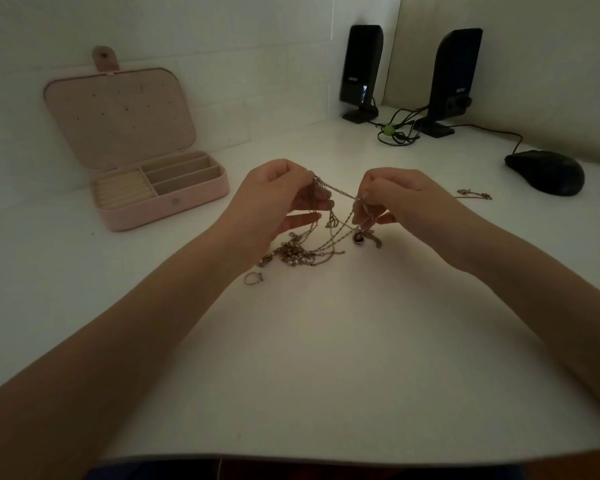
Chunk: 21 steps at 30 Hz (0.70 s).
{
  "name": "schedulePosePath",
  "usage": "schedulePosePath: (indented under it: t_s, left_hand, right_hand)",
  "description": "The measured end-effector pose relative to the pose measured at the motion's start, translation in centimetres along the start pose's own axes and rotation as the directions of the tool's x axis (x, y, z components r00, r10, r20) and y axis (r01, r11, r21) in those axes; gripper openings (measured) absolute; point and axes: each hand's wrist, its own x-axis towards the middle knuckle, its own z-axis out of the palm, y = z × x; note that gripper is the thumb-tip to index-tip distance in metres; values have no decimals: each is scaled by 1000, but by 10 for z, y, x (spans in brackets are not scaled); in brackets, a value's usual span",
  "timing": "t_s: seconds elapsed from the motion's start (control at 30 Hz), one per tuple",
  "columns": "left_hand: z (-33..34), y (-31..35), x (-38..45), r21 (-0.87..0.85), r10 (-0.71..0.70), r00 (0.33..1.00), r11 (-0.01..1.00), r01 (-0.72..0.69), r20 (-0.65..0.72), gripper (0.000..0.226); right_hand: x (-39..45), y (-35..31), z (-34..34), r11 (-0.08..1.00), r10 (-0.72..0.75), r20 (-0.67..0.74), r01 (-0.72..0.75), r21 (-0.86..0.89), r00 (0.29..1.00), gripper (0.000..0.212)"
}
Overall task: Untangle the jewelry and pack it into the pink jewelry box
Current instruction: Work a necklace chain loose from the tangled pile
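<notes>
Both hands are pinching the same thin chain [336, 190], the left hand [274, 199] nipping one end between thumb and curled fingers, the right hand [400, 199] nipping the other, and the stretch between them is pulled taut above the white desk [326, 358]. Below, the rest of the tangle [302, 251] trails onto the desk, a dark round pendant [358, 238] dangling under the right hand and a ring [253, 278] lying loose just beside the heap. The pink box [160, 199] sits open, well off to the left, and another small chain [473, 194] lies apart on the right, near the mouse [546, 172].
</notes>
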Motion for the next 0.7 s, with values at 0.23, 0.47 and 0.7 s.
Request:
schedulePosePath:
  t_s: [0.23, 0.47, 0.7]
  left_hand:
    - [1, 1, -3, 27, 9, 999, 1000, -10, 35, 20]
    - [3, 1, -8, 184, 63, 987, 979, -91, 149, 15]
    - [6, -2, -10, 175, 86, 984, 978, -113, 153, 16]
  right_hand:
    - [-4, 0, 0, 990, -24, 178, 48, -130, 984, 25]
    - [0, 3, 1, 994, -110, -77, 110, -13, 991, 20]
    - [-2, 5, 6, 978, -115, -76, 127, 166, 990, 8]
